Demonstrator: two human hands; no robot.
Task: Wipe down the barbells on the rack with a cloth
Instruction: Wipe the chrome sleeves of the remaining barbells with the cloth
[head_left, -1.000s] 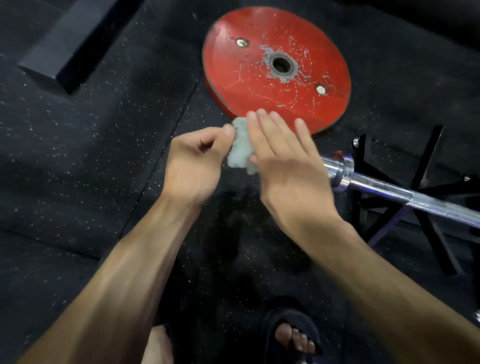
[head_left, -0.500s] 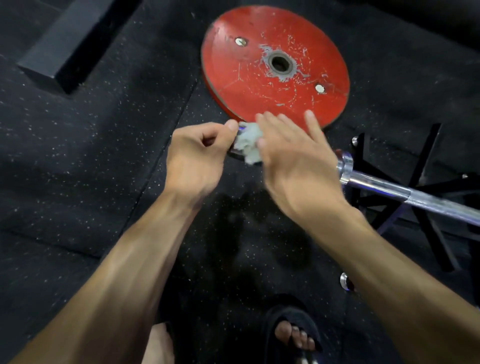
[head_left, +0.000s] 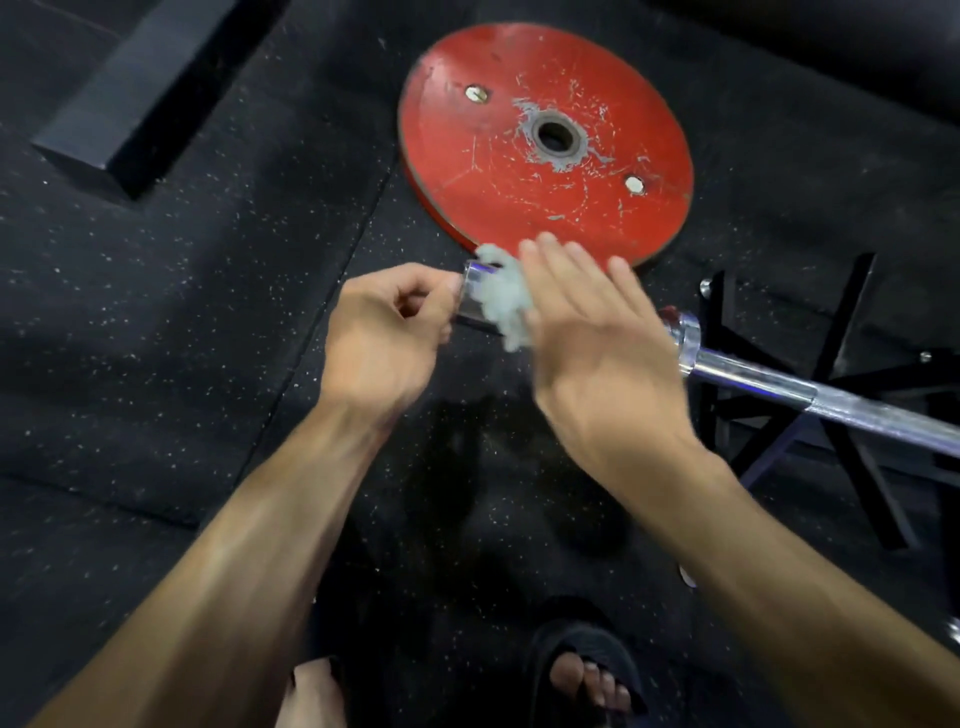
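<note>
The right hand (head_left: 587, 332) presses the cloth (head_left: 501, 296) with straight fingers onto the bar (head_left: 779, 384) end; the bar runs rightward. The left hand (head_left: 387, 332), fingers curled, steadies the tip.

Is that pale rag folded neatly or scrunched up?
Scrunched up: the pale grey cloth bunches in lumps over the chrome barbell sleeve, pressed there by the right hand.

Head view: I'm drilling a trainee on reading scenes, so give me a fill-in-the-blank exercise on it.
1. The weight plate lying flat on the floor is ____ in colour.
2. The pale cloth is pressed against the barbell by the ____ hand.
3. The left hand sits at the barbell's ____, with its fingers curled.
4. The right hand has its fingers ____.

Missing words: red; right; end; straight
</note>
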